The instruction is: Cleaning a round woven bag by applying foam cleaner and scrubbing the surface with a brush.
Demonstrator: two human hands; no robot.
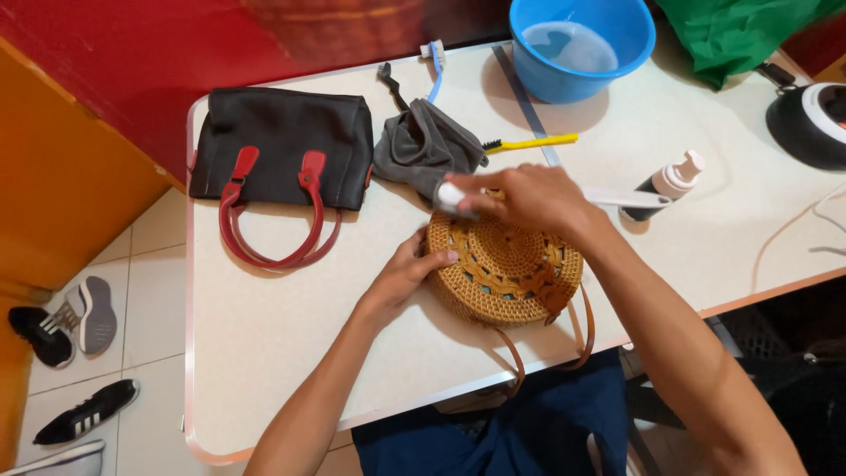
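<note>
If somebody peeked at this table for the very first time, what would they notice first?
Probably the round woven rattan bag at the table's near edge, steadied by the left hand while the right hand holds a white brush over its top. Next, the black handbag with red handles lying at the far left of the table. Then the bright blue bowl of water at the far edge.
</note>
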